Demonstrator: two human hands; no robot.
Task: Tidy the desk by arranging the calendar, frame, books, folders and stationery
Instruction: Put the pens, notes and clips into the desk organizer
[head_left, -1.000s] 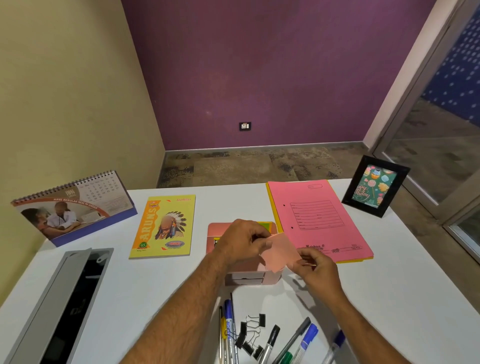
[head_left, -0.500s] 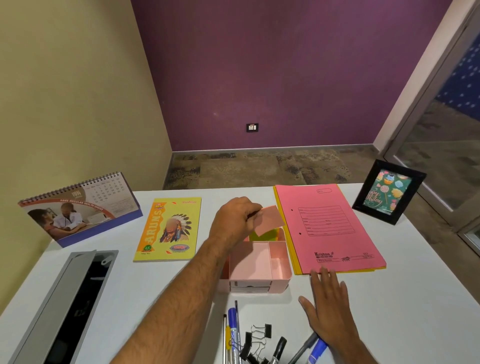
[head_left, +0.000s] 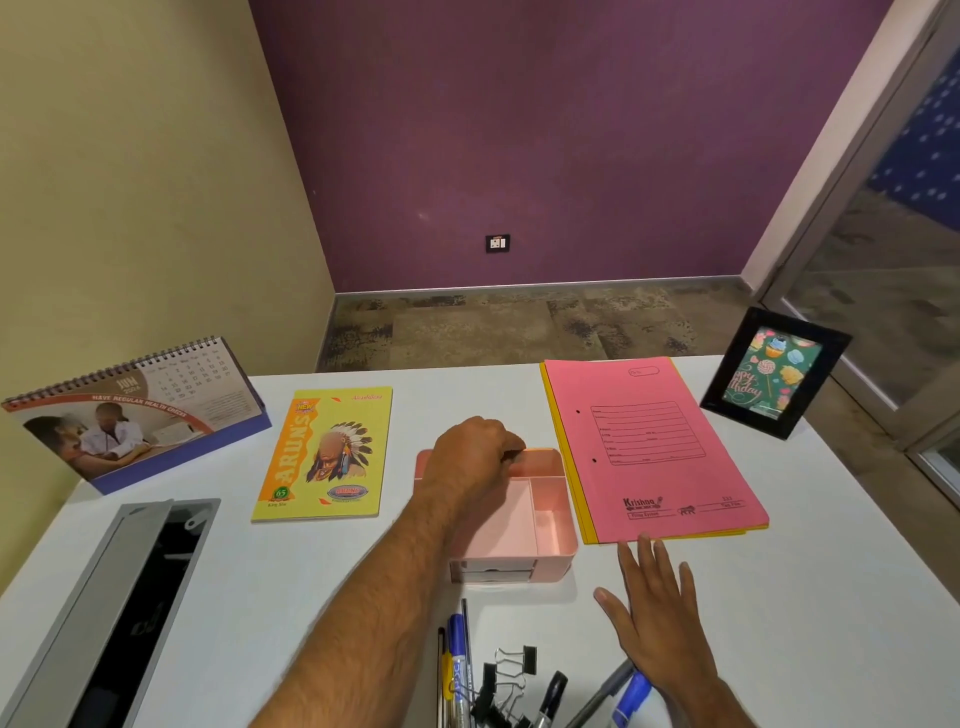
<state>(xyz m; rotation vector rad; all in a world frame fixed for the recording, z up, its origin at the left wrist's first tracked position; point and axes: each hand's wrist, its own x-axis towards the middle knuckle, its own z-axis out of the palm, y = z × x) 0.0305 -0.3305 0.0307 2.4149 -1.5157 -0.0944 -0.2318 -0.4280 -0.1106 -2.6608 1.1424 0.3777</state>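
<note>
A pink desk organizer (head_left: 519, 525) sits mid-desk. My left hand (head_left: 470, 460) curls over its back compartment, fingertips pinching the edge of a pink sticky-note pad (head_left: 537, 461) that lies in that compartment. Flat on the desk, fingers spread, my right hand (head_left: 654, 623) holds nothing; it rests just below the pink folder (head_left: 649, 452), which lies on a yellow one. The desk calendar (head_left: 135, 415) stands at far left, a yellow book (head_left: 327, 452) beside it. The black photo frame (head_left: 774, 374) stands at the far right. Pens (head_left: 457, 670), binder clips (head_left: 509, 675) and markers (head_left: 550, 696) lie at the near edge.
A grey cable-tray lid (head_left: 119, 597) stands open in the desk at near left. A blue marker (head_left: 631, 696) lies partly under my right wrist. Beyond the desk's far edge is carpeted floor; a glass door stands to the right.
My left hand carried the pink pad from above the organizer's front down into the back compartment, covering the green pad there. My right hand let go of it and dropped flat onto the desk.
</note>
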